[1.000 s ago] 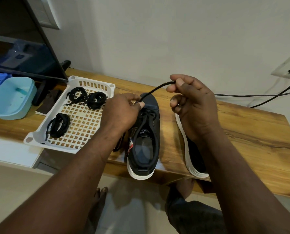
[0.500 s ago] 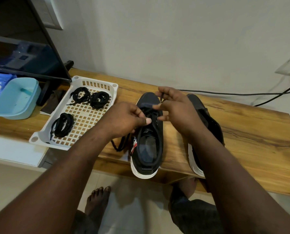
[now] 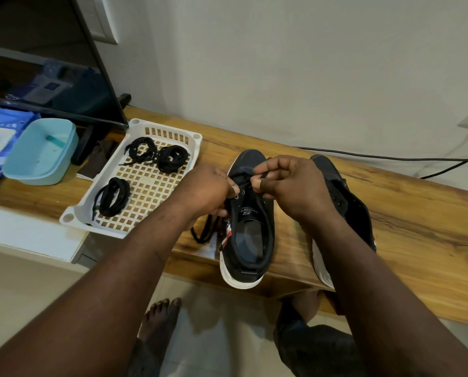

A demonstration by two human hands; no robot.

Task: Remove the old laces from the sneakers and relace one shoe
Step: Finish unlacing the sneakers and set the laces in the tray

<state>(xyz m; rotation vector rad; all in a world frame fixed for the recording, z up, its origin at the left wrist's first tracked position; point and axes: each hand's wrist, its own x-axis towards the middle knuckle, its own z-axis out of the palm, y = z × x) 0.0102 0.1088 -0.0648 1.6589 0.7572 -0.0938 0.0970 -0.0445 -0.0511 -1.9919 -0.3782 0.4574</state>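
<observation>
Over sneaker (image 3: 250, 235) again: right hand (image 3: 295, 183), lace (image 3: 264, 174)

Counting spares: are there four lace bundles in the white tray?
No, only three black lace bundles lie in the white tray.

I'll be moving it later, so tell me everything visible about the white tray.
The white tray looks like plastic: rectangular, low slotted walls, a floor of square holes, round posts at the corners. It lies flat on the wooden bench, left of the sneakers, angled. Three coiled black laces rest inside.
</observation>
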